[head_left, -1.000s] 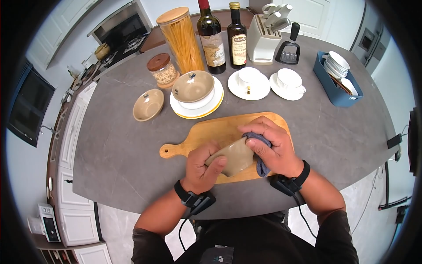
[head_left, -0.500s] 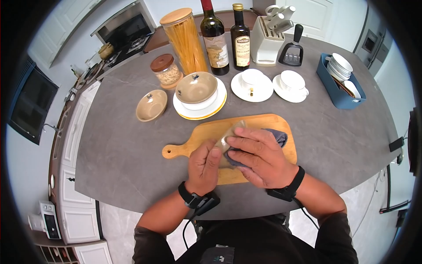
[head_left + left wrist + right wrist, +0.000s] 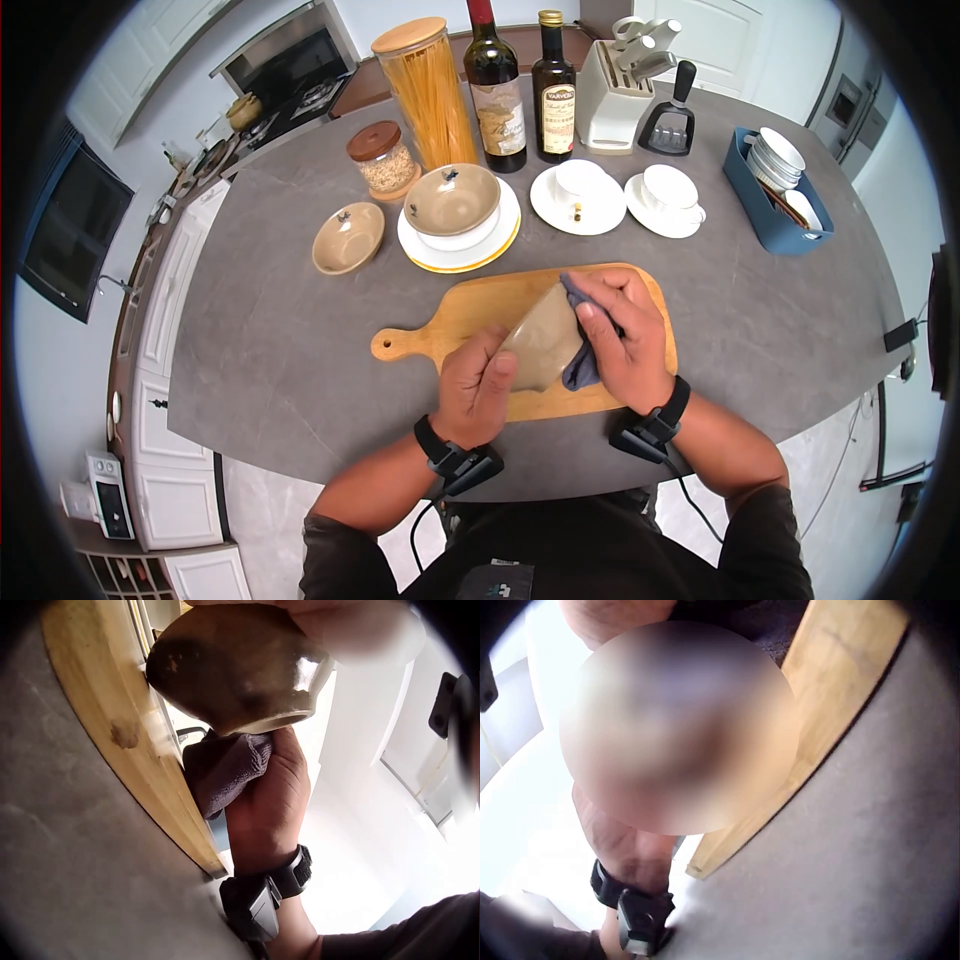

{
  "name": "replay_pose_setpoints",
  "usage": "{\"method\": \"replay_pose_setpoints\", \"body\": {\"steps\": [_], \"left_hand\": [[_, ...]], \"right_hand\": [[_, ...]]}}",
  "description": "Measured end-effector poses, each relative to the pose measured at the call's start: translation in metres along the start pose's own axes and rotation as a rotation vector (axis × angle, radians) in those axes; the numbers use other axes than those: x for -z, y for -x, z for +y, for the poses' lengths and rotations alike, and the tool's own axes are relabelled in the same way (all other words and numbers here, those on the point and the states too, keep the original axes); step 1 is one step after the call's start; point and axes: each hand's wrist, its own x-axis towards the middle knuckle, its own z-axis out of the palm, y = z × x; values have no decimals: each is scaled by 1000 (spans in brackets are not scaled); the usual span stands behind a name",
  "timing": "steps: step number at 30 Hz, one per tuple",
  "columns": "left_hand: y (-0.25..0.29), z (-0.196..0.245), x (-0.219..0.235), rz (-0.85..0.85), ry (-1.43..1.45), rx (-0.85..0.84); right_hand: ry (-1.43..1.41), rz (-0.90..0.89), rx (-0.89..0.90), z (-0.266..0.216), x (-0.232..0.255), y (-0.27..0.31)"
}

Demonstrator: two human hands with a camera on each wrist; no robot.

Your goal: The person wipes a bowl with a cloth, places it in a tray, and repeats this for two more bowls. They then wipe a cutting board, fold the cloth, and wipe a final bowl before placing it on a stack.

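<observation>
Above the wooden board [image 3: 462, 312], a beige bowl [image 3: 541, 345] is held tilted on its side between both hands. The left hand [image 3: 474, 388] grips its left edge, thumb on the outside. At the bowl's other side the right hand [image 3: 628, 340] pinches a dark blue-grey cloth [image 3: 582, 368] against it. In the left wrist view the bowl [image 3: 232, 664] fills the top, with the cloth [image 3: 236, 769] and the right hand [image 3: 270, 802] below it. A large blur hides most of the hold in the right wrist view.
Behind the board stand a small beige bowl [image 3: 348, 239], another bowl [image 3: 452, 200] stacked on white plates [image 3: 462, 257], and two white cups on saucers [image 3: 600, 217]. Farther back are jars, bottles [image 3: 500, 120] and a knife block [image 3: 610, 105]. A blue bin [image 3: 775, 222] sits at the right.
The bowl has turned from nearly edge-on to showing its outer side. The right hand, earlier spread over cloth and bowl, has drawn right and now grips the cloth at the bowl's edge.
</observation>
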Motion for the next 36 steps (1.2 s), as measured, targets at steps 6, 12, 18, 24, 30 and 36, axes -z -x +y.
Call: {"method": "replay_pose_setpoints", "body": {"steps": [6, 12, 18, 24, 30, 36], "left_hand": [[-1, 0, 5, -11, -32, 14], [-1, -3, -2, -12, 23, 28], [-3, 1, 1, -18, 57, 23], [-3, -4, 4, -71, 40, -7], [-4, -7, 4, -108, -14, -68], [-5, -6, 3, -143, -44, -103]], "right_hand": [[272, -104, 531, -26, 1, -2], [239, -118, 442, -20, 9, -8], [-251, -110, -235, 16, 7, -12], [-206, -100, -195, 9, 10, -13], [167, -118, 371, -12, 18, -15], [102, -185, 344, -14, 23, -18]]}}
